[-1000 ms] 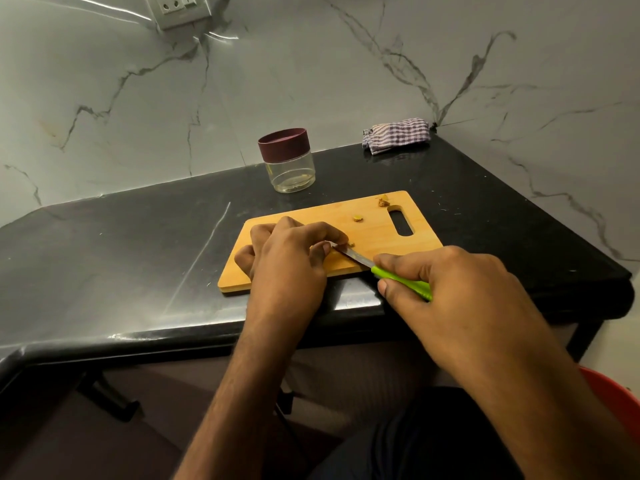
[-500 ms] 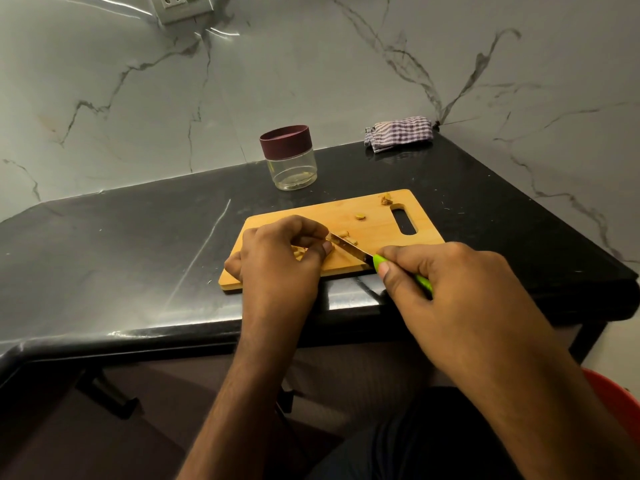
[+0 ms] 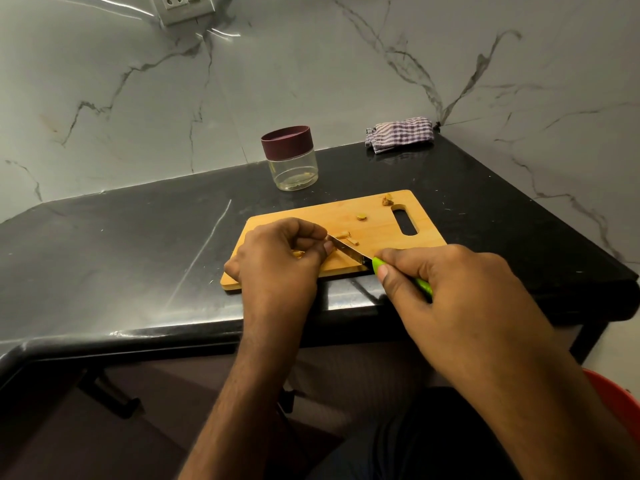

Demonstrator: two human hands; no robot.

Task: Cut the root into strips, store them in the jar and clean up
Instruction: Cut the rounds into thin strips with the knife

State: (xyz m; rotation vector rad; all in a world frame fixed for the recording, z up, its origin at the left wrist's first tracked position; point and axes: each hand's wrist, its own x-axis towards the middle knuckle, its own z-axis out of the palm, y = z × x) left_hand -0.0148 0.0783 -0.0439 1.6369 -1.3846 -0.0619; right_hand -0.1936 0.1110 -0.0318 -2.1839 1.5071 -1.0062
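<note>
I see the left hand (image 3: pixel 277 261) curled over the root (image 3: pixel 298 253), mostly hiding it; the right hand (image 3: pixel 446 289) grips the knife (image 3: pixel 349 250), handle largely covered.

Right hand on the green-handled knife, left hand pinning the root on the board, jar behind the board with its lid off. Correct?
Not quite: the jar has its dark lid on, per the head view. The rest holds: right hand grips the knife, left hand pins the root on the board.
</note>
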